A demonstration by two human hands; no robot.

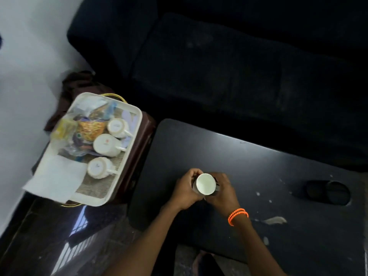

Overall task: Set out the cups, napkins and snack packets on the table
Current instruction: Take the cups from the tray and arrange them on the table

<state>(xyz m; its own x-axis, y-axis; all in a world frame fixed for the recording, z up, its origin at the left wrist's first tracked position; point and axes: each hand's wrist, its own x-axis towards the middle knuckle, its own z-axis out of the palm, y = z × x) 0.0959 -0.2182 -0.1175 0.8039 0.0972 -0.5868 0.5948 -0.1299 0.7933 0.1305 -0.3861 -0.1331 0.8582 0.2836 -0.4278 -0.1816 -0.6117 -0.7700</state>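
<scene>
A white-lined cup [205, 184] stands upright over the black table [258, 172], held on both sides by my left hand [185, 189] and my right hand [223, 191]. To the left, a cream tray [137, 124] holds three white cups lying on their sides: one at the back [117, 127], one in the middle [105, 145], one at the front [98, 168]. White napkins [56, 179] overhang the tray's near left corner. Colourful snack packets [85, 128] lie in the tray's far half.
The tray rests on a dark red stool [139, 156] beside the table's left edge. A recessed cup holder [328, 193] sits at the table's right. Pale smears [275, 220] mark the tabletop. A black sofa [219, 56] runs behind; a glossy dark floor [59, 236] lies below.
</scene>
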